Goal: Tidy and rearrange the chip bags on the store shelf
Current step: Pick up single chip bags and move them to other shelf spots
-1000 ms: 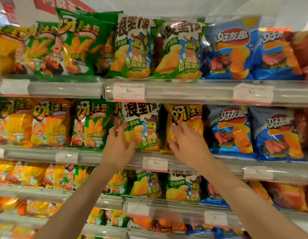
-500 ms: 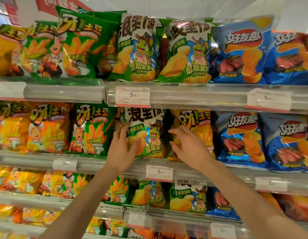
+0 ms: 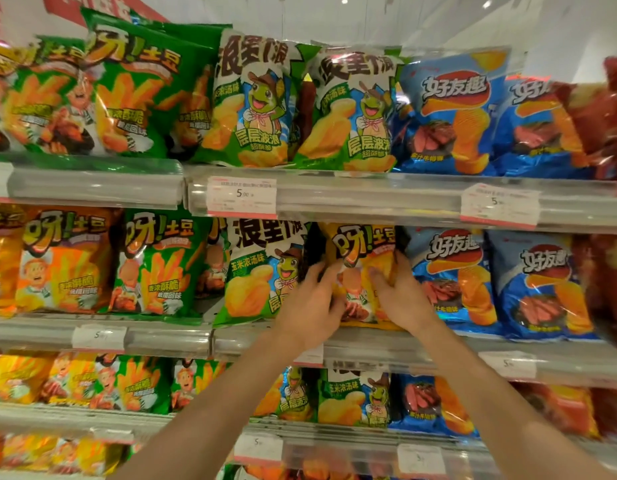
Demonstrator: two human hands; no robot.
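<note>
A yellow chip bag (image 3: 364,247) stands on the second shelf (image 3: 369,344) between a green-and-white turtle bag (image 3: 262,268) and a blue bag (image 3: 452,271). My left hand (image 3: 310,310) grips the yellow bag's left edge, its fingers curled on the front. My right hand (image 3: 400,296) holds the bag's right side, with the thumb tucked between it and the blue bag. Both hands cover the bag's lower half.
The top shelf (image 3: 334,192) carries green, turtle and blue bags; red bags (image 3: 608,126) sit at the far right. Orange and green bags (image 3: 154,265) fill the second shelf's left. Price tags (image 3: 241,197) line the rails. Lower shelves hold more bags.
My left hand has left the turtle bag and moved right onto the yellow bag. My right hand has closed on the yellow bag's right side. The camera has moved closer to the shelf.
</note>
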